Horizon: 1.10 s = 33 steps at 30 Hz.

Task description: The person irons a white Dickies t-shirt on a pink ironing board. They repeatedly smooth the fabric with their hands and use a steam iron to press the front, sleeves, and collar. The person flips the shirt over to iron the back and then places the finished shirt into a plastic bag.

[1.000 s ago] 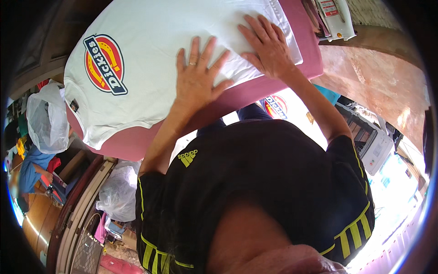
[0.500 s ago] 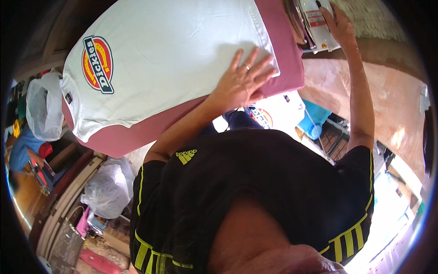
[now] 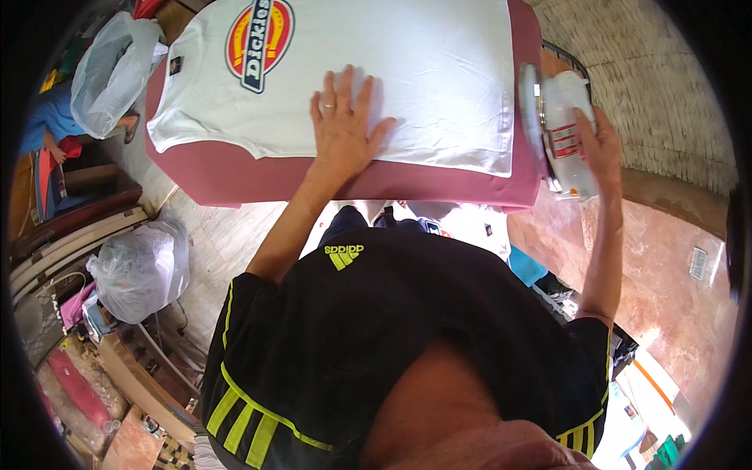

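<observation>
A white T-shirt (image 3: 423, 78) with a red, yellow and dark blue printed emblem lies spread over a padded mauve ironing board (image 3: 376, 184). My left hand (image 3: 343, 129) rests flat on the shirt near its front edge, below and right of the emblem, fingers apart. At the board's right end stands a white clothes iron (image 3: 560, 102), its silvery plate tipped up along the board's edge. My right hand (image 3: 601, 153) is closed round the iron's handle; part of the grip is hidden by the fingers.
Clear plastic bags (image 3: 117, 74) sit at the far left and at the left (image 3: 145, 270). A person in blue (image 3: 51, 117) is at the left edge. White printed cloth (image 3: 489, 227) shows below the board, near a blue object (image 3: 526, 268).
My left hand has shifted left along the shirt, away from its hem. My right hand remains at the iron, which now appears more upright against the board's end. The view has turned.
</observation>
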Each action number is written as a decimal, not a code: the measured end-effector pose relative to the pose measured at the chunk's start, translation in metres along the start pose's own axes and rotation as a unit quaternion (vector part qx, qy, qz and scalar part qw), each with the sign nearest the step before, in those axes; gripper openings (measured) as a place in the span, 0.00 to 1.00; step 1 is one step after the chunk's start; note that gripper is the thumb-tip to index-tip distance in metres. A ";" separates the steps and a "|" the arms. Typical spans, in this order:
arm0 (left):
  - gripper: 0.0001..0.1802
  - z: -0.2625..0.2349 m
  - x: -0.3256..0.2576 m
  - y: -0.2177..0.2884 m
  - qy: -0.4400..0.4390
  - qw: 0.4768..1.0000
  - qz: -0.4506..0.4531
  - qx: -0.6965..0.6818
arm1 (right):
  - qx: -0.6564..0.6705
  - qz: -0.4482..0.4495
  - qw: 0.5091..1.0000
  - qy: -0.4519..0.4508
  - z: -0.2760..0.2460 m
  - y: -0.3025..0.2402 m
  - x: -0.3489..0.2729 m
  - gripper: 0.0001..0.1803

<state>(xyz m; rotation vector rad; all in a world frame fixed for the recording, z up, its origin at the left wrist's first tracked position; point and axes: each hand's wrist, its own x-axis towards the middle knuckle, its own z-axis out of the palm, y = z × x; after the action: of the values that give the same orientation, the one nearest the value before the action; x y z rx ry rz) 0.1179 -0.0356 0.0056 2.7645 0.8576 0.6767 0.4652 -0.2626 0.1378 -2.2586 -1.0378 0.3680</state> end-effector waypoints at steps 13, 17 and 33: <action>0.44 -0.038 -0.038 -0.075 -0.043 0.979 -0.182 0.083 | -0.057 -0.285 0.955 -0.064 0.200 -0.193 0.048 0.21; 0.42 -0.050 -0.051 -0.086 -0.055 0.977 -0.186 0.086 | -0.116 -0.244 0.962 -0.037 0.220 -0.234 0.138 0.24; 0.41 -0.061 -0.076 -0.103 -0.052 0.980 -0.183 0.057 | -0.254 -0.271 0.925 -0.073 0.151 -0.150 0.127 0.32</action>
<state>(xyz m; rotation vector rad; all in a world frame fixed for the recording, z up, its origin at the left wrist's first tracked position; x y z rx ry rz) -0.0171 0.0071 0.0020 2.5994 1.3715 0.4235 0.3878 -0.0276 0.1182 -2.2552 -1.9560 0.0215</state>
